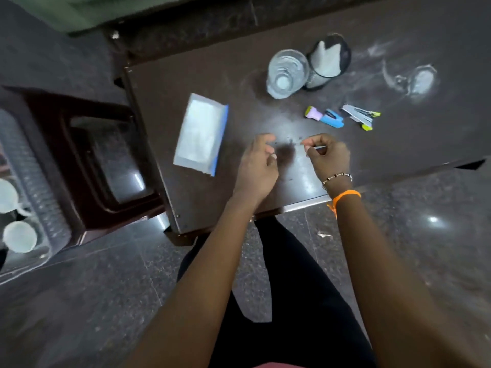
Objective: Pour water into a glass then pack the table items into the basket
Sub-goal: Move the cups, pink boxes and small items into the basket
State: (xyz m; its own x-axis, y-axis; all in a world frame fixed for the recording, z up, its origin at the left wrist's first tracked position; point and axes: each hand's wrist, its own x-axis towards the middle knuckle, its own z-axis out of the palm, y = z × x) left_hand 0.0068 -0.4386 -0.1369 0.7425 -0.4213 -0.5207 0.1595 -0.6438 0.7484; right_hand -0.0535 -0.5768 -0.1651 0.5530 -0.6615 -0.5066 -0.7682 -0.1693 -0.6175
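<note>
Both hands low over dark table (pixel 398 144), near edge; left hand (pixel 256 168) loosely curled, fingers apart, holding nothing visible; right hand (pixel 328 158) pinching small thin item, too blurred to identify; clear glass (pixel 287 74) upright at 12 o'clock from hands, touching black mesh cup (pixel 328 63); plastic pouch (pixel 200 138) flat at 9 o'clock; small stapler-like tools (pixel 342 118) at 1 o'clock; basket (pixel 37 181) with white cups far at 9 o'clock, off table.

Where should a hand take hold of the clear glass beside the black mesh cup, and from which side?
Grip the clear glass around its wall, coming from its left: the black mesh cup stands tight against its right, and it stands upright, so keep it level.
</note>
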